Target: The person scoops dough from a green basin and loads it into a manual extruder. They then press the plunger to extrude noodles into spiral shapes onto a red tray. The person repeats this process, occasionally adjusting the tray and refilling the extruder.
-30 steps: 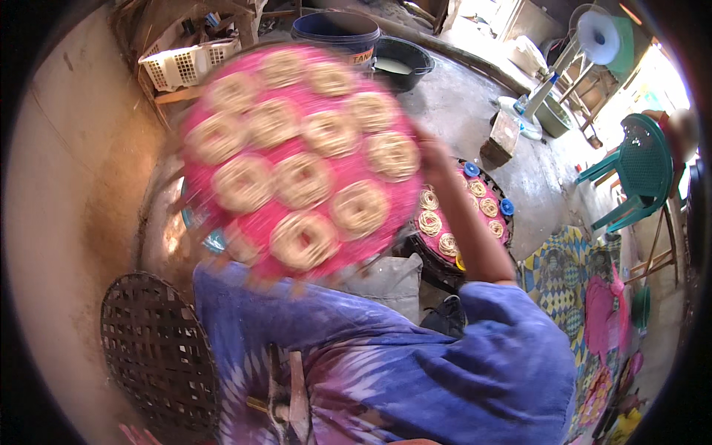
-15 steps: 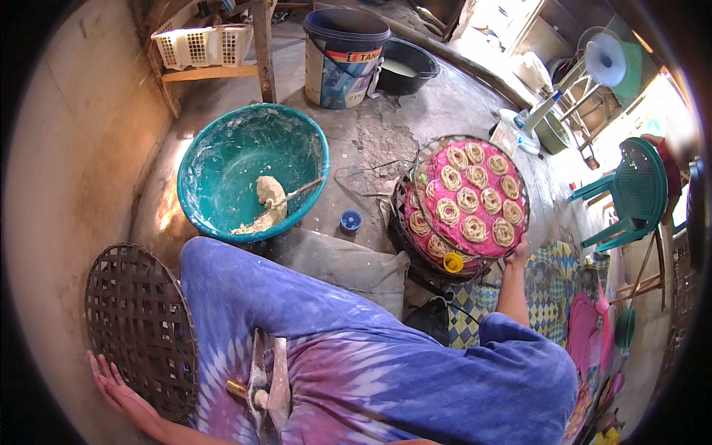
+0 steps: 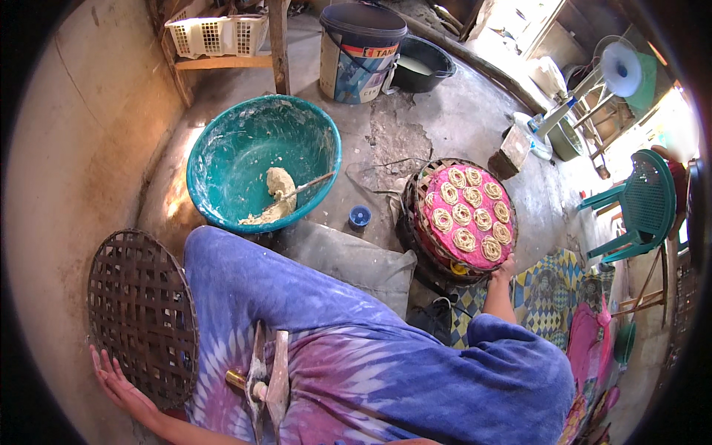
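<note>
At the right, a round woven tray (image 3: 436, 176) lined with pink sheeting (image 3: 461, 199) bears several coiled rounds of pale noodle-like strands (image 3: 482, 219). My right hand (image 3: 504, 268) grips its near right rim; the thumb side shows and the other fingers are partly hidden. The tray rests on a stack of similar baskets, and a bit of yellow shows under its near edge. My left hand (image 3: 119, 382) lies with spread fingers against the lower edge of an empty dark woven tray (image 3: 141, 311), which leans by the wall. On my lap is a wooden hand press (image 3: 277, 386) with a brass-coloured cylinder (image 3: 236, 379).
A teal basin (image 3: 245, 159) with pale dough (image 3: 279, 185) and a stick stands ahead. A small blue cup (image 3: 360, 216) sits on the floor. Behind are a paint bucket (image 3: 352, 67), a black tub (image 3: 423, 63) and a shelf with a white basket (image 3: 215, 37). A green chair (image 3: 638, 196) stands right.
My right hand has lowered the pink-lined tray onto the stack, covering most of the pink layer and yellow piece beneath. The left hand stays at the empty tray. The view has shifted slightly.
</note>
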### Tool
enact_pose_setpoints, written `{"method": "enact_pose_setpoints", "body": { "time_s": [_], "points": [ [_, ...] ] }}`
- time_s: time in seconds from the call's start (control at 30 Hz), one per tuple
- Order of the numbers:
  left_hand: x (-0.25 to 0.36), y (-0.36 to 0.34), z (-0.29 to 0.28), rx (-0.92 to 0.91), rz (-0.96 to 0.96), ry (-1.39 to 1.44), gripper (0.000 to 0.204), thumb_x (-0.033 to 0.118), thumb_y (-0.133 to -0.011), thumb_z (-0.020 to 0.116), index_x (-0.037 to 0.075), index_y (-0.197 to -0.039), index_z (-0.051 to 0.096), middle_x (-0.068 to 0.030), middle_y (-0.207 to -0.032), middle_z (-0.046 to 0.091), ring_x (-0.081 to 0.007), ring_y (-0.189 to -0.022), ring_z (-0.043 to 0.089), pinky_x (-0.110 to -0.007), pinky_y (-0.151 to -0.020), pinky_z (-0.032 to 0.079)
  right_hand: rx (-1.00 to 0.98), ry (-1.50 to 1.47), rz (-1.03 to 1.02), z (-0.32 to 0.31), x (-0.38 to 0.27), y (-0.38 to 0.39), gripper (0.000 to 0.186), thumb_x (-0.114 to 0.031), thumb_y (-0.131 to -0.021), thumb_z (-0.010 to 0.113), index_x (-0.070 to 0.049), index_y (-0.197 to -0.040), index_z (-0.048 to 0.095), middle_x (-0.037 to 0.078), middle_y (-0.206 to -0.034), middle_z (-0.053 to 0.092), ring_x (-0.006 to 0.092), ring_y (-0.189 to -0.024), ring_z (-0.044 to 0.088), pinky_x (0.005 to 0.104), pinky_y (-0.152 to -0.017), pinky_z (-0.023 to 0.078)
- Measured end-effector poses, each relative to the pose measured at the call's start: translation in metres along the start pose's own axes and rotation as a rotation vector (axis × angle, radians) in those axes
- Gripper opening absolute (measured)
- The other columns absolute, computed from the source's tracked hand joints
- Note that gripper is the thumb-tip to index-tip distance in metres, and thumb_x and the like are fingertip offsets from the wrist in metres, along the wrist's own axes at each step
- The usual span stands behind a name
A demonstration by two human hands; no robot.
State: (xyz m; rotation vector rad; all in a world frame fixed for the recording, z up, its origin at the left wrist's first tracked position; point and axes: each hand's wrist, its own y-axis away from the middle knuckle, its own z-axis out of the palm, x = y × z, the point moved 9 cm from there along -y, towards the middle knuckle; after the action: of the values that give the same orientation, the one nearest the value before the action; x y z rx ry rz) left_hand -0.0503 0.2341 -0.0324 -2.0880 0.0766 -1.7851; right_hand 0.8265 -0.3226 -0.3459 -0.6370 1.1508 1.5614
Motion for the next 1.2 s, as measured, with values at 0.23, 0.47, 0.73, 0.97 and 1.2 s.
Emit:
{"method": "enact_pose_setpoints", "body": {
  "time_s": [0.23, 0.47, 0.73, 0.97, 1.2],
  "points": [
    [-0.006, 0.008, -0.018, 0.001, 0.004, 0.028, 0.044, 0.027, -0.105, 0.032, 0.000, -0.137, 0.041, -0.0117, -0.149, 0.038, -0.0238, -0.132, 0.042, -0.037, -0.109, 0.030, 0.212, 0.232, -0.120, -0.057, 0.004, -0.033, 0.047, -0.035, -0.097, 0.040, 0.004, -0.113, 0.059, 0.016, -0.108, 0.065, 0.0323, -0.095, 0.066, 0.0455, -0.079, 0.053],
    [-0.009, 0.027, -0.032, 0.061, -0.009, -0.006, 0.045, 0.032, -0.103, 0.039, -0.001, -0.134, 0.046, -0.0127, -0.147, 0.041, -0.0242, -0.130, 0.044, -0.038, -0.108, 0.032, 0.736, 1.253, -0.157, -0.090, -0.037, -0.030, 0.043, -0.035, -0.091, 0.047, 0.001, -0.103, 0.067, 0.020, -0.106, 0.067, 0.0328, -0.098, 0.065, 0.0476, -0.078, 0.050],
    [-0.028, 0.088, -0.100, 0.398, -0.100, -0.005, 0.036, 0.031, -0.097, 0.056, 0.004, -0.121, 0.060, -0.0090, -0.135, 0.054, -0.0200, -0.118, 0.054, -0.035, -0.100, 0.040, 0.391, 1.283, -0.897, 0.172, -0.081, -0.001, 0.047, -0.038, -0.099, 0.041, 0.002, -0.106, 0.066, 0.023, -0.101, 0.067, 0.0392, -0.094, 0.062, 0.0465, -0.088, 0.047],
    [-0.110, 0.175, -0.182, 0.635, -0.216, -0.181, 0.035, 0.026, -0.096, 0.058, 0.004, -0.122, 0.059, -0.0083, -0.125, 0.061, -0.0193, -0.112, 0.059, -0.029, -0.092, 0.045, -1.111, 0.761, -1.328, 0.523, 0.110, 0.312, 0.015, -0.011, -0.098, 0.050, 0.001, -0.101, 0.059, 0.011, -0.092, 0.058, 0.0178, -0.079, 0.052, 0.0373, -0.067, 0.045],
    [-0.245, 0.315, -0.252, 0.598, -0.758, -1.137, 0.058, 0.033, -0.080, 0.071, 0.009, -0.130, 0.052, -0.0172, -0.138, 0.048, -0.0364, -0.124, 0.049, -0.047, -0.101, 0.042, -2.957, 0.922, -0.913, 0.406, 0.218, 0.635, 0.078, -0.050, -0.072, 0.076, -0.009, -0.134, 0.052, 0.019, -0.138, 0.042, 0.0376, -0.124, 0.042, 0.0514, -0.106, 0.031]
  ]
}}
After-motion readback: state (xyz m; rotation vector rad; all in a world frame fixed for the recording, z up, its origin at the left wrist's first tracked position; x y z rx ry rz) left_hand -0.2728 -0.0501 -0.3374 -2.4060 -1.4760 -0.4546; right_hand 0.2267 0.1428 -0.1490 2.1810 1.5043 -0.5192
